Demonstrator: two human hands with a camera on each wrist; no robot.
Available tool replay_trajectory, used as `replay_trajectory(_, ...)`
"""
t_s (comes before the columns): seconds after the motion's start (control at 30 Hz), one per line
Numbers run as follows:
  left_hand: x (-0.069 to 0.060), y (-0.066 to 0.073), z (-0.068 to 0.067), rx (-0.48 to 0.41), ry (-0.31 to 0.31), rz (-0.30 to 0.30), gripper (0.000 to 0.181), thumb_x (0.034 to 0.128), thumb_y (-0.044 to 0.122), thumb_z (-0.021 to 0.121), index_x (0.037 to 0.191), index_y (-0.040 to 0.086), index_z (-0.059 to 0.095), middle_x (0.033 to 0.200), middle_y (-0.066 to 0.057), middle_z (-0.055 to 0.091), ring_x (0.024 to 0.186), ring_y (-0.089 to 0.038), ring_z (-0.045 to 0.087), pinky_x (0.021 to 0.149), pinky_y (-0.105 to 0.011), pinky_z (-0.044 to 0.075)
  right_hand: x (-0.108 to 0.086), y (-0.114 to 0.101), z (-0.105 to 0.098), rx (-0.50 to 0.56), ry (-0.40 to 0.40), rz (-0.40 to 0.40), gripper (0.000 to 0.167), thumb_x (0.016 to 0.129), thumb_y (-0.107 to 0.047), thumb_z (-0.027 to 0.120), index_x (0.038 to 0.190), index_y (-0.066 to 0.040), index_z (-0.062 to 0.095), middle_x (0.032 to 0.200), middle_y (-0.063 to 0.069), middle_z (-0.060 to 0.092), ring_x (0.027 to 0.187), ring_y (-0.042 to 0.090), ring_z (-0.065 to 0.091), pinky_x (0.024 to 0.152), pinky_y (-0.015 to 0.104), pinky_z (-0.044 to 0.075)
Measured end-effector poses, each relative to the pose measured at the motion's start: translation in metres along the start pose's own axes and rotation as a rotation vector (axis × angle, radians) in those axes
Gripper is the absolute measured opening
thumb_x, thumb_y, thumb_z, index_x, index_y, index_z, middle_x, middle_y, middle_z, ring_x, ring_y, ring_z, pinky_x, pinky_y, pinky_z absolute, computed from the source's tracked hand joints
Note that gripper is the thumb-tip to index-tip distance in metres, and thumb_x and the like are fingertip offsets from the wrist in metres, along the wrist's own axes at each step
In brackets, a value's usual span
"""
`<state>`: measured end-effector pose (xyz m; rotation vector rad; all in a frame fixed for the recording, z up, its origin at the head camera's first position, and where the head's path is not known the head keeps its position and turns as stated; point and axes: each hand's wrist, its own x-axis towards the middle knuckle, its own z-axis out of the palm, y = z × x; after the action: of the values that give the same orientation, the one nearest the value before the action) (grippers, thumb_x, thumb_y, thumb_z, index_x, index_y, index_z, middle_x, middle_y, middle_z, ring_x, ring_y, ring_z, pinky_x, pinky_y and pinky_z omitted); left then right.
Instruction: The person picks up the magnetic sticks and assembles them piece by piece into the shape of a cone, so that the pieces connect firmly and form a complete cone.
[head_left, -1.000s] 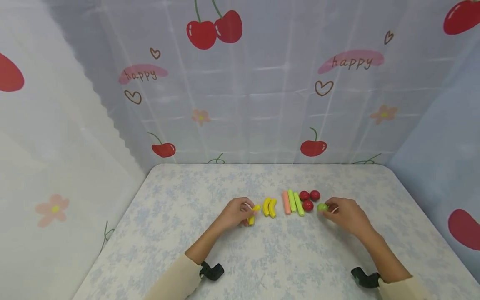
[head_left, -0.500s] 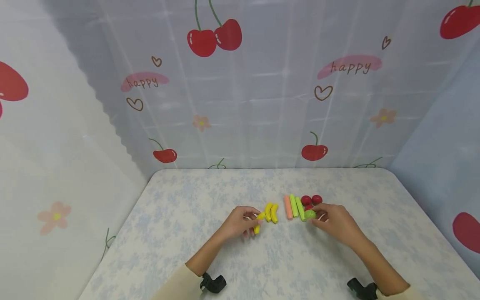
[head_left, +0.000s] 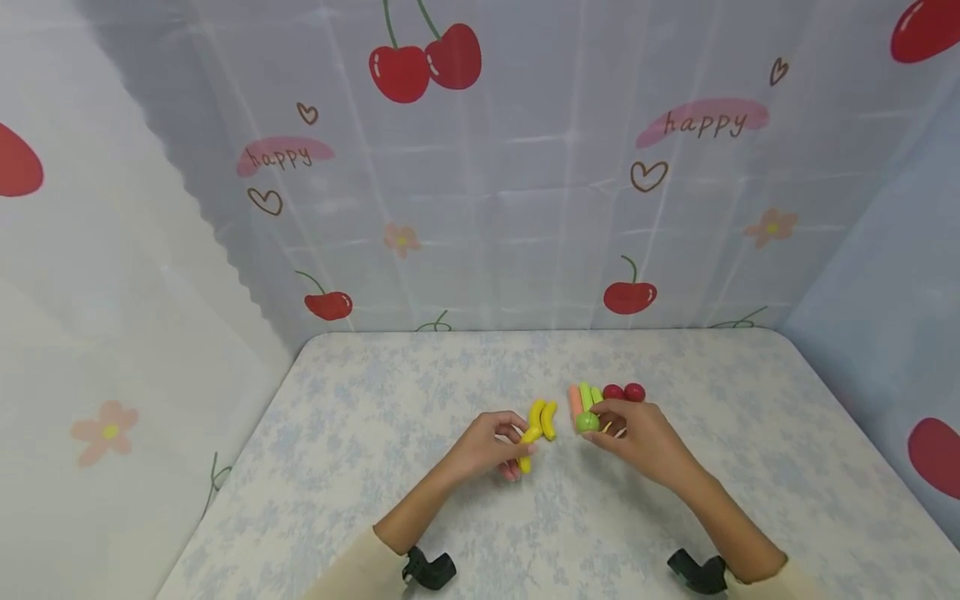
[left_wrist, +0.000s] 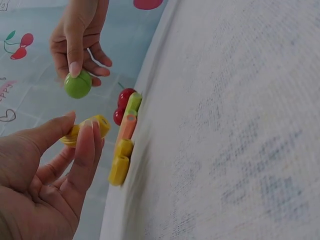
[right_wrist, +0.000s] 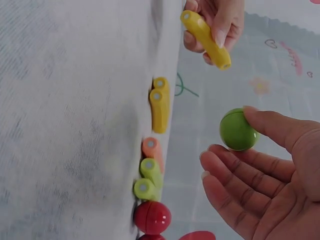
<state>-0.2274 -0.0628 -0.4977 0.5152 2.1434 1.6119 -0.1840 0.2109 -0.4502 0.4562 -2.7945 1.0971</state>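
Observation:
My left hand pinches a yellow curved stick between thumb and fingers, just off the table. Grey discs show at both ends of that stick in the right wrist view. Thumb and fingertips of my right hand hold a glossy green ball raised in front of the row of pieces. A gap separates ball and stick. Two more yellow curved sticks lie side by side just beyond my left hand. Behind the right hand are an orange stick and two lime-green sticks, partly hidden.
Red balls sit at the right end of the row; two show in the head view, others may be hidden. The pale patterned table reaches back to a cherry-print curtain. Black cameras are strapped to both wrists.
With the green ball, my right hand has moved left from beside the red balls to in front of the straight sticks. The left hand has shifted slightly right, keeping its yellow stick.

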Motion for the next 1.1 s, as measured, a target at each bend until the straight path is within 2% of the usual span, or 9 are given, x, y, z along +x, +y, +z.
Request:
replay_trajectory(0.23, -0.003, 0.001, 0.005, 0.01, -0.037, 0.024, 0.021, 0.0916, 0.014, 0.078, 0.109, 0.009, 0.067, 0.087, -0.005, 0.07, 0.054, -0.021, 0.068, 0.051, -0.038, 0.058, 0.001, -0.006, 0.01, 0.034, -0.023, -0.037, 0.032, 0.084, -0.017, 0.085, 0.11, -0.004, 0.074, 0.087, -0.004, 0.07, 0.075, 0.009, 0.066, 0.067, 0.022, 0.056)
replay_trajectory(0.47, -0.006, -0.001, 0.013, -0.008, -0.071, 0.041, 0.021, 0.0917, 0.015, 0.078, 0.11, 0.01, 0.068, 0.085, -0.006, 0.071, 0.054, -0.022, 0.068, 0.05, -0.039, 0.058, -0.001, -0.007, 0.018, 0.038, -0.058, -0.036, 0.031, 0.085, -0.018, 0.084, 0.111, -0.004, 0.074, 0.086, -0.005, 0.07, 0.074, 0.007, 0.065, 0.067, 0.022, 0.055)
replay_trajectory(0.83, -0.006, -0.003, 0.021, -0.013, -0.067, 0.055, 0.021, 0.0902, 0.016, 0.08, 0.107, 0.01, 0.068, 0.08, -0.005, 0.071, 0.053, -0.02, 0.067, 0.049, -0.038, 0.058, -0.005, -0.005, 0.025, 0.02, -0.08, -0.079, 0.029, 0.085, -0.016, 0.084, 0.109, -0.004, 0.074, 0.086, -0.006, 0.071, 0.074, 0.007, 0.065, 0.066, 0.022, 0.055)
replay_trajectory(1.1, -0.007, -0.003, 0.023, 0.004, -0.059, 0.033, 0.019, 0.09, 0.016, 0.08, 0.104, 0.011, 0.068, 0.081, -0.005, 0.071, 0.052, -0.019, 0.066, 0.049, -0.037, 0.057, -0.005, -0.005, 0.027, 0.035, -0.094, -0.109, 0.029, 0.085, -0.017, 0.084, 0.108, -0.004, 0.073, 0.085, -0.006, 0.071, 0.074, 0.007, 0.065, 0.065, 0.022, 0.054)
